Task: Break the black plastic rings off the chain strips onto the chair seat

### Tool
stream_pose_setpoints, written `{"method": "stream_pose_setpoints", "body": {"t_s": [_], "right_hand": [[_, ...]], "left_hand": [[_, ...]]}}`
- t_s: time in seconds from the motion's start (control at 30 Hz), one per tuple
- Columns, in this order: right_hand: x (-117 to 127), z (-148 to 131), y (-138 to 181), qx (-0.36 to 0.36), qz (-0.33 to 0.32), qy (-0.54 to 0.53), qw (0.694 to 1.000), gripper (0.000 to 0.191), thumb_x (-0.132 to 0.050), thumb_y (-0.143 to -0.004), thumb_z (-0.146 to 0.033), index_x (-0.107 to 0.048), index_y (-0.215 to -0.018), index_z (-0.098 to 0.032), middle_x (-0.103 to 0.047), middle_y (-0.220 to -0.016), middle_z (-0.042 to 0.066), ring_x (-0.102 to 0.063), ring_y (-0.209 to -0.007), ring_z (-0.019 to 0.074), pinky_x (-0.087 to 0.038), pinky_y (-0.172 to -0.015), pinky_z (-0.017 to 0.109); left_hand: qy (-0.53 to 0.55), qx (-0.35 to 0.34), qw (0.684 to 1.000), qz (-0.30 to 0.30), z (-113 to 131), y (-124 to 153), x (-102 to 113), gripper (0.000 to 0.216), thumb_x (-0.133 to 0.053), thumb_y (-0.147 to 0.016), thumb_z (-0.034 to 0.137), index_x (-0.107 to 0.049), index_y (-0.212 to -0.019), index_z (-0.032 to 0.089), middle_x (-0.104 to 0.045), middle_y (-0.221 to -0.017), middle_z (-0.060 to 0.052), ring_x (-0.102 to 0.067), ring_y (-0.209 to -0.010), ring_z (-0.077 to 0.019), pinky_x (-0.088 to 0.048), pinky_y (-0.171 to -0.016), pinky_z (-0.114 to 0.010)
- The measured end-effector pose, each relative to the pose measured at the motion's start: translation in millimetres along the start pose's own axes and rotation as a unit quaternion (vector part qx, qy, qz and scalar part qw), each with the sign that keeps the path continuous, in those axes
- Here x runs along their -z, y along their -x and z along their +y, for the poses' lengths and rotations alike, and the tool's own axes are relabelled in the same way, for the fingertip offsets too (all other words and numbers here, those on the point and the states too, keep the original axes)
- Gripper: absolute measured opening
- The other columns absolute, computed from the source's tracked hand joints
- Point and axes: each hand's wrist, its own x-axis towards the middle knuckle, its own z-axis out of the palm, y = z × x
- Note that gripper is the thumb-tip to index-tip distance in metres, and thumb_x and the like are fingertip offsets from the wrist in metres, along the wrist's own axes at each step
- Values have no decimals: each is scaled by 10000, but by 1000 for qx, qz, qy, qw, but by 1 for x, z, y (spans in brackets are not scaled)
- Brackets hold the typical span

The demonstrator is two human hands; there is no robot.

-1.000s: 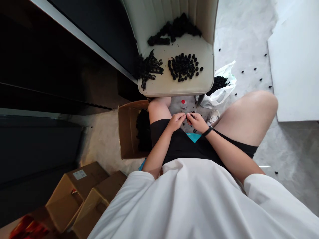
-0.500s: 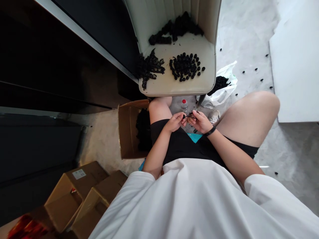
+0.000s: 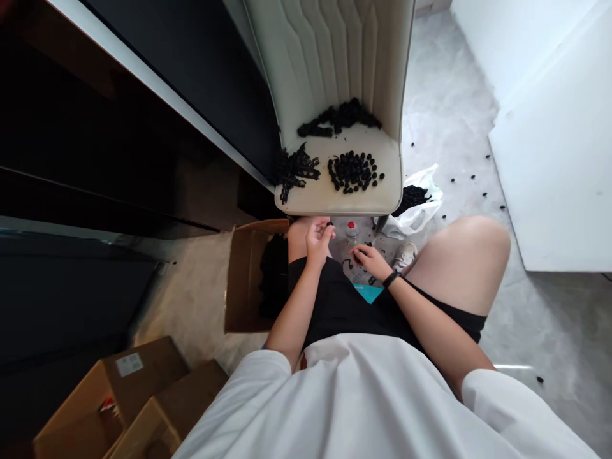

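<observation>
My left hand (image 3: pixel 318 243) is raised just before the chair's front edge, thumb and fingers pinching a small round black piece (image 3: pixel 329 224). Lower and to the right, my right hand (image 3: pixel 373 262) hangs between the knees, its fingers closed around something dark that I cannot make out. On the cream chair (image 3: pixel 310 203) lies a cluster of round black pieces (image 3: pixel 352 171). Left of them is a heap of black lacy strips (image 3: pixel 297 168). A row of lumpy black pieces (image 3: pixel 342 119) rests against the backrest.
A white plastic bag (image 3: pixel 417 217) of black pieces stands right of the chair. Under its edge is a red-capped bottle (image 3: pixel 352 231). A cardboard box (image 3: pixel 235 280) with black material sits by my left leg. More cartons (image 3: pixel 148 370) are lower left. Black pieces dot the floor.
My hands, together before, are now apart: the left has gone forward toward the chair with the black piece, the right stays lower. The view has tilted upward.
</observation>
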Motion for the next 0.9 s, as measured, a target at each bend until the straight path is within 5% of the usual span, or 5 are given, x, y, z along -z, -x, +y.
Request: {"method": "stream_pose_setpoints", "body": {"t_s": [0.17, 0.27, 0.37, 0.53, 0.9], "right_hand": [[-6, 10, -2, -27, -22, 78, 996, 290, -486, -997, -371, -705, -925, -196, -677, -680, 3, -580, -585, 157, -444, -599, 262], [-7, 9, -1, -20, -31, 122, 992, 270, -470, -996, -301, -705, -920, -191, -686, -708, 9, -579, -607, 156, -432, -629, 259], [-8, 7, 2, -5, -37, 148, 988, 244, -476, -978, -232, -706, -912, -186, -684, -724, 8, -581, -635, 154, -426, -666, 257], [-11, 2, 5, 5, -38, 174, 984, 241, -487, -975, -168, -718, -908, -177, -690, -753, 11, -579, -681, 151, -413, -711, 252], [-13, 2, 6, -20, -35, 238, 970, 227, -553, -988, -151, -771, -930, -178, -797, -958, 78, -670, -871, 195, -414, -771, 261]], "left_hand": [[-245, -176, 953, -7, 20, -60, -17, 252, -694, -1012, 410, -771, -1130, 202, -718, -1132, -109, -702, -1015, -202, -583, -931, -326], [-331, -217, 918, -34, 21, -86, -29, 213, -660, -1025, 274, -769, -1197, 210, -721, -1169, -112, -689, -1123, -231, -537, -1053, -369], [-367, -207, 907, -15, 13, -96, -38, 288, -706, -995, 239, -716, -1281, 206, -758, -1135, -99, -684, -1102, -237, -506, -1082, -396], [-417, -186, 890, 7, 7, -93, -41, 135, -734, -995, 333, -754, -1053, 213, -781, -1083, -93, -665, -1074, -258, -470, -1065, -412], [-450, -169, 876, 25, 6, -90, -48, 183, -685, -1018, 374, -794, -1064, 235, -791, -1135, -99, -642, -1171, -287, -400, -1129, -450]]}}
